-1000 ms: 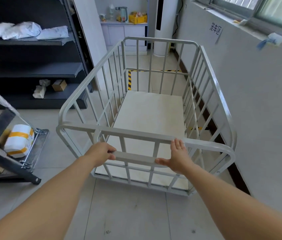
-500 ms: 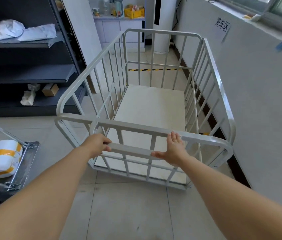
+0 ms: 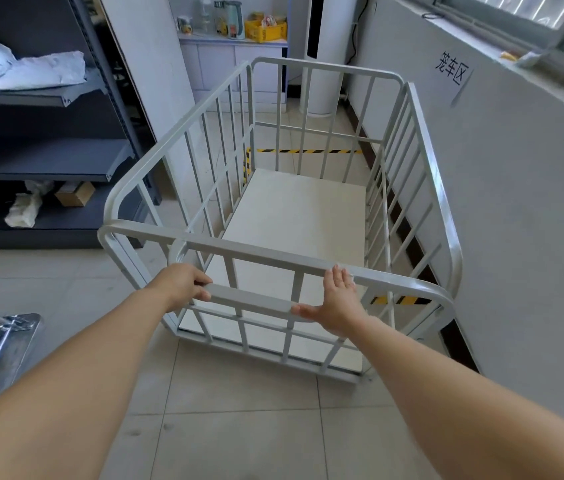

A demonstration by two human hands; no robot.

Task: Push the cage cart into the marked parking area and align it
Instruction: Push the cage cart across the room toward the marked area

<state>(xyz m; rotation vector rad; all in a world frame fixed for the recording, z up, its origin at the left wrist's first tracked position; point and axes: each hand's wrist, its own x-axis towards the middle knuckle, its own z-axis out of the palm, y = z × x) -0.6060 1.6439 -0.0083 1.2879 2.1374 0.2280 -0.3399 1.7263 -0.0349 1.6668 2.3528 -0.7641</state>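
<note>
1. Step in hand: the push-in. The cage cart (image 3: 301, 216) sits mid-frame, its right side just beside the grey wall (image 3: 516, 237), below the wall sign (image 3: 452, 69).
2. My left hand (image 3: 183, 285) is wrapped round the rear crossbar (image 3: 249, 297). My right hand (image 3: 337, 306) lies flat on that end, fingers straight, pressing rather than gripping.
3. Hazard tape (image 3: 308, 151) shows beyond the nose. I can't tell whether the wheels are inside it.
4. Next, I judge: a short slow push, then square to the tape, clear of the wall.

Pale-grey barred cage cart (image 3: 294, 220) (upright) stands near yellow-black floor tape (image 3: 315, 151).
</note>
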